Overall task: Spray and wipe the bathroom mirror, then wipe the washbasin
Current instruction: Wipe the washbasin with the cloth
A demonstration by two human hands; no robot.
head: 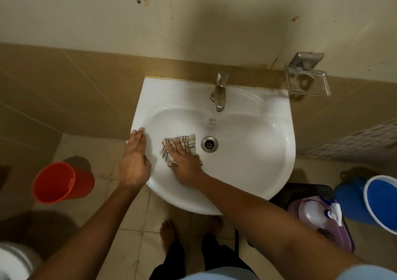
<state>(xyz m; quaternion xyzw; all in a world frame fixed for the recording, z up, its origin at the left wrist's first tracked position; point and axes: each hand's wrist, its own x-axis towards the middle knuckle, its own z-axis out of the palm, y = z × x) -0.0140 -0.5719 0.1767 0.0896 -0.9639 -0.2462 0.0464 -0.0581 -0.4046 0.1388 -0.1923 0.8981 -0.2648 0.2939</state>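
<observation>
A white washbasin (253, 142) hangs on the tiled wall, with a metal tap (220, 92) at the back and a drain (209, 144) in the bowl. My right hand (182, 161) presses a checked beige cloth (184, 141) flat against the bowl's left inner slope, fingers straight, just left of the drain. On the basin's left rim rests my left hand (135, 157), fingers straight along the edge. A spray bottle (315, 213) lies in a purple tub at the lower right. The mirror is out of view.
A red bucket (62, 183) stands on the floor to the left. At the right are a blue bucket (378, 202) and the purple tub (343, 236) on a dark stool. An empty soap holder (307, 79) juts from the wall. My bare feet (167, 232) are under the basin.
</observation>
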